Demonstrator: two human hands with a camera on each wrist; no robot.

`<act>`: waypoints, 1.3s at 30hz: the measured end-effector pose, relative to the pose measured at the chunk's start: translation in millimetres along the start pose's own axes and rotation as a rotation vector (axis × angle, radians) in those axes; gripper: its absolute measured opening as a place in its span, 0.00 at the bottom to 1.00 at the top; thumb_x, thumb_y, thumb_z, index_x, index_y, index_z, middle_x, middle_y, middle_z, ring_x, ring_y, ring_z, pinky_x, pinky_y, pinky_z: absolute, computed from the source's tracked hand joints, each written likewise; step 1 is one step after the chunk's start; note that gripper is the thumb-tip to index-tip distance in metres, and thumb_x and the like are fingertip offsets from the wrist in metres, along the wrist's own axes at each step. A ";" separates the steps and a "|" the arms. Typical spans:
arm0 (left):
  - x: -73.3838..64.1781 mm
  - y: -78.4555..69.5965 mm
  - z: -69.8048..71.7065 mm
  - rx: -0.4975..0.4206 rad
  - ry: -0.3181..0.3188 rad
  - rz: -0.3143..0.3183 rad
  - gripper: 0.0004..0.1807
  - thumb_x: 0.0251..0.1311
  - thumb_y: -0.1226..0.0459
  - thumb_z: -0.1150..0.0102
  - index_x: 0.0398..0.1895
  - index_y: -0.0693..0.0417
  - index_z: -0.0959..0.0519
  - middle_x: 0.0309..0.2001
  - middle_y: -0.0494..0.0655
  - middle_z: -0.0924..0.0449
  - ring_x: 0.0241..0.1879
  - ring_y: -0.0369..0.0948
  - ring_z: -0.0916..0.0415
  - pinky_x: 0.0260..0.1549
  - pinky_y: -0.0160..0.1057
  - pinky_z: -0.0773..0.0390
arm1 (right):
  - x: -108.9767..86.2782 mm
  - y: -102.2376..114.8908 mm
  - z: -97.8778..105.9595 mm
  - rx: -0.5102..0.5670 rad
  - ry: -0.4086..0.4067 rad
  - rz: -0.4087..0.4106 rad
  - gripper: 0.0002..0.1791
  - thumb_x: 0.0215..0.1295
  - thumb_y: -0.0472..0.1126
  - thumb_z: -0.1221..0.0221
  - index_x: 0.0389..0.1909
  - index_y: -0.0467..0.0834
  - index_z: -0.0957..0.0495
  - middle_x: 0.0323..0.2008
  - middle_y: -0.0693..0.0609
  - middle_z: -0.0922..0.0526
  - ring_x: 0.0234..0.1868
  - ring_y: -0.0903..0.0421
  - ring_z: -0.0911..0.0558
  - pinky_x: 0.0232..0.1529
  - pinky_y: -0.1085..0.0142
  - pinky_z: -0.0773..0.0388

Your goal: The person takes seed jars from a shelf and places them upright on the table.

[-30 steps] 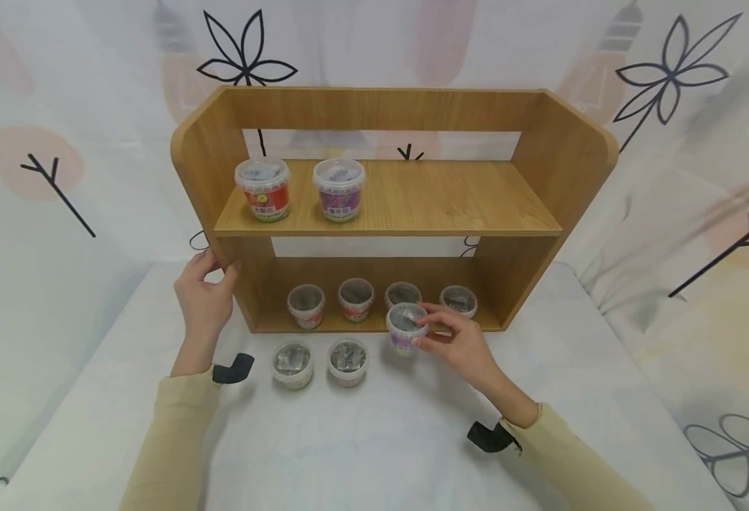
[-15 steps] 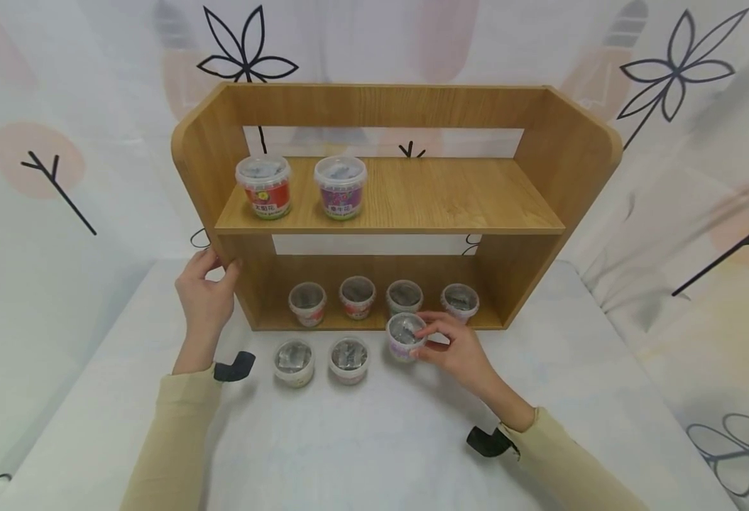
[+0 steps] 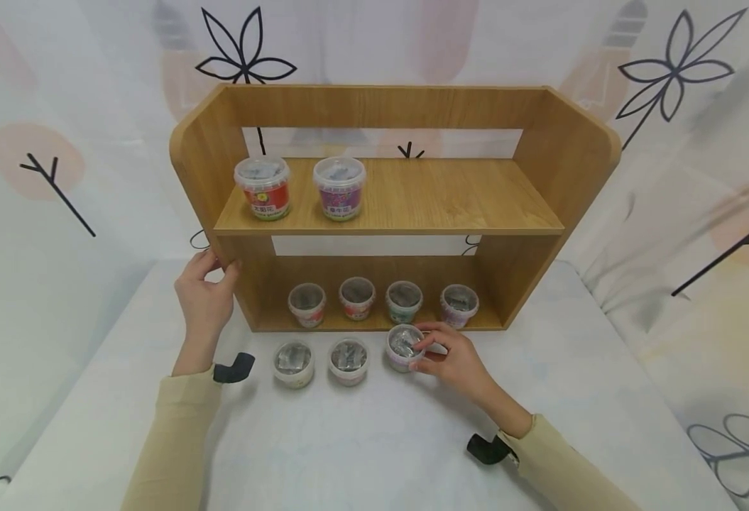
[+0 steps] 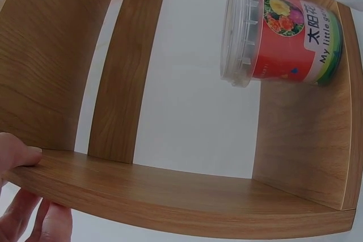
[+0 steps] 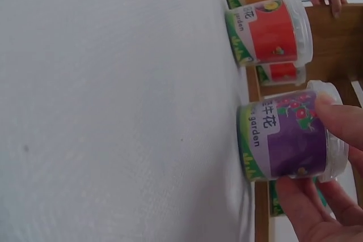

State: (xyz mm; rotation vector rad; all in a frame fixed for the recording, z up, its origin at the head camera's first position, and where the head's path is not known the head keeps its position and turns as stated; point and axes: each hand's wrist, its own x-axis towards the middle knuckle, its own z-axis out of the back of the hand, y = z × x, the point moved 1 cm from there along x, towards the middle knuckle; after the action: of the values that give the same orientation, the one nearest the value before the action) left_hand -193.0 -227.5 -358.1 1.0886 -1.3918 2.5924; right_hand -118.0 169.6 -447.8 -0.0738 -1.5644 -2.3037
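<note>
My left hand (image 3: 204, 294) grips the left side panel of a wooden two-tier shelf (image 3: 387, 233); in the left wrist view, the thumb (image 4: 21, 154) lies on the panel's inner side and the fingers are outside. With thumb and fingers, my right hand (image 3: 454, 358) holds a small purple-labelled plastic tub (image 3: 402, 348) in front of the shelf. In the right wrist view this purple tub (image 5: 286, 134) stands upright relative to the white tabletop, its base at or touching the cloth. Two similar tubs, one left (image 3: 293, 364) and one nearer (image 3: 348, 362), stand beside it in a row.
Several lidded tubs, including a green-labelled one (image 3: 404, 301) and a purple one (image 3: 459, 305), stand on the lower tier. A red tub (image 3: 263, 188) and another purple tub (image 3: 339, 188) occupy the upper tier's left part. Patterned cloth (image 3: 374, 42) hangs behind.
My right hand has brought the purple tub down and toward me, away from the shelf's lower tier, level with the two front tubs. My left hand stays on the side panel.
</note>
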 end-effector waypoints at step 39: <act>-3.2 -2.0 1.3 -0.005 0.004 0.008 0.20 0.60 0.55 0.43 0.56 0.46 0.22 0.47 0.46 0.21 0.46 0.38 0.26 0.40 0.47 0.19 | 14.1 95.1 32.3 -0.041 -0.040 0.049 0.17 0.54 0.30 0.35 0.46 0.36 0.23 0.51 0.40 0.22 0.53 0.45 0.24 0.52 0.54 0.26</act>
State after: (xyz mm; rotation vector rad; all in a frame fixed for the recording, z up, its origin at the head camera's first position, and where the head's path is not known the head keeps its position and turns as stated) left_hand -189.1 -226.3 -357.9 1.0795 -1.4043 2.5929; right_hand -106.0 164.2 -347.2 -0.1682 -1.5175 -2.3098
